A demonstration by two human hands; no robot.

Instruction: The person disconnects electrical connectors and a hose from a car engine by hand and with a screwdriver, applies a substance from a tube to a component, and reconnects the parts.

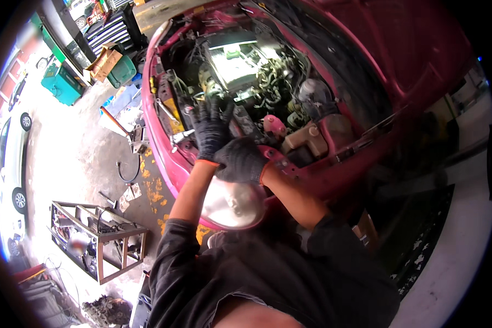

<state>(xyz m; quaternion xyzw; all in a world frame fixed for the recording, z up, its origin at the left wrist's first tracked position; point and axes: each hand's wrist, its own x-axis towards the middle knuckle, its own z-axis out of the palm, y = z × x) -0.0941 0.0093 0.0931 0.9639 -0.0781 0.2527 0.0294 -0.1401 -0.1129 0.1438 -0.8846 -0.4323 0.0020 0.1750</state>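
Note:
Both my hands wear dark work gloves with orange cuffs, above the front of a red car's open engine bay. My left hand [212, 127] is open, with its fingers spread toward the engine [268, 82]. Across the wrist of that hand lies my right hand [242, 159], its fingers closed on the left glove near the cuff. Part of those fingers is hidden. Just below the hands is the car's headlight [232, 205]. Bright light falls on a flat panel [232, 63] over the engine.
A wrench-like tool [167, 109] lies along the bay's front edge. The raised red hood [404, 44] rises at the right. On the floor to the left stand a metal frame [101, 235], a teal bin [63, 85] and an orange-handled jack [115, 120]. A black tool cabinet [117, 30] stands behind.

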